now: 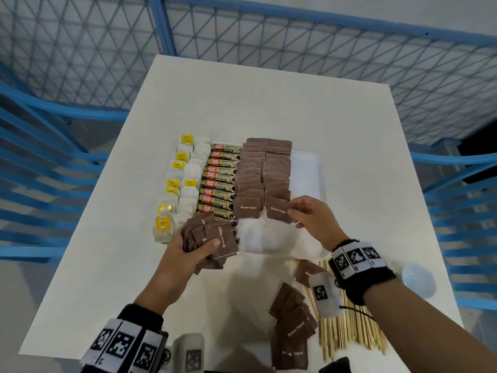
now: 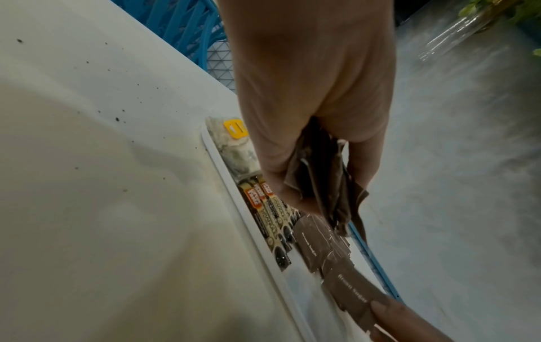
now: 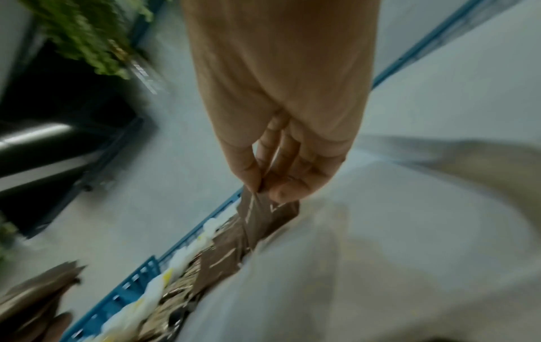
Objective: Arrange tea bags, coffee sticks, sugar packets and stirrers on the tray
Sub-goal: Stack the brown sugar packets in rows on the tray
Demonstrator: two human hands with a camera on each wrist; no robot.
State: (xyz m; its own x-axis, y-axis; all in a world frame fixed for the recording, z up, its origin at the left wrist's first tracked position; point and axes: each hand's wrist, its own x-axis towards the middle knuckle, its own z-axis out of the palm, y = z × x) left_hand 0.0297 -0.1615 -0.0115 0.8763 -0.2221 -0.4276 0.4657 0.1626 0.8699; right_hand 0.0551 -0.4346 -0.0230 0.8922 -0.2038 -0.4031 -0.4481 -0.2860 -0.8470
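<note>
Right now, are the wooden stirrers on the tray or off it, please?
Off it: the wooden stirrers lie on the table, nearer the person than the tray.

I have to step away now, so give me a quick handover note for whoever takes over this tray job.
Left hand grips a spare sugar packet stack. Right hand pinches one sugar packet at the near end of the sugar rows.
Done: tea bags, coffee sticks and most sugar are lined up on the tray.
Left: loose sugar packets and stirrers on the table.
</note>
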